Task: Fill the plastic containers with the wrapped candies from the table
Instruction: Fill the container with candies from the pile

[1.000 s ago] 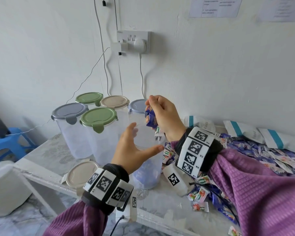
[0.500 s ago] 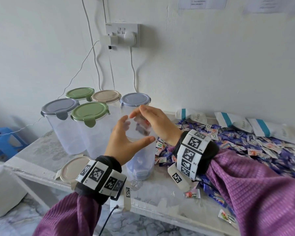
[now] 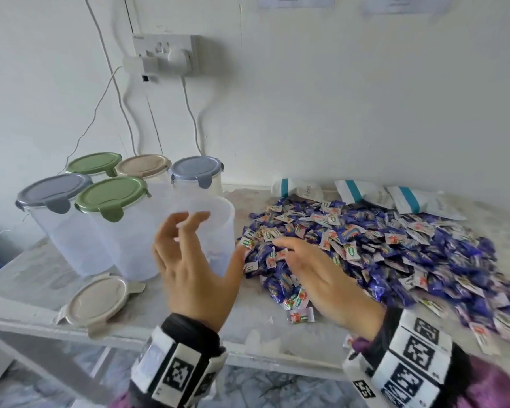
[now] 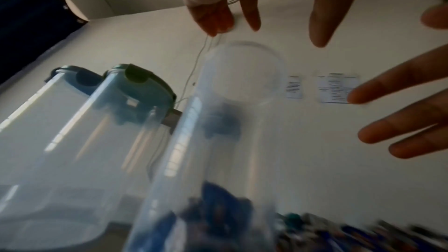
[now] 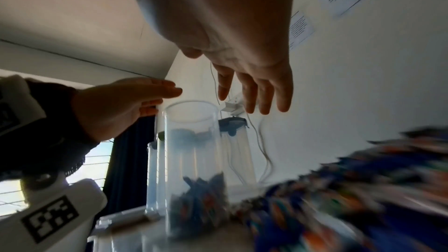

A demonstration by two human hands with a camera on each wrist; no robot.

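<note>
A clear lidless container (image 3: pixel 218 219) stands on the table left of the candy pile (image 3: pixel 395 245). A few blue wrapped candies (image 5: pixel 201 198) lie in its bottom. My left hand (image 3: pixel 200 240) hovers in front of the container's near side with fingers spread, holding nothing; whether it touches the wall I cannot tell. My right hand (image 3: pixel 289 251) reaches flat over the near left edge of the pile, fingers straight and empty. In the right wrist view, both the right hand (image 5: pixel 254 99) and the left hand (image 5: pixel 135 101) are level with the container's rim (image 5: pixel 191 106).
Several closed containers (image 3: pixel 112 198) with grey, green and beige lids stand behind and left of the open one. A loose beige lid (image 3: pixel 97 301) lies near the table's front edge. White bags (image 3: pixel 365 192) rest against the wall. Cables hang from a wall socket (image 3: pixel 165 54).
The right hand held blue candies above the container, let them go, and has moved down right to the pile. The left hand has loosened from around the container.
</note>
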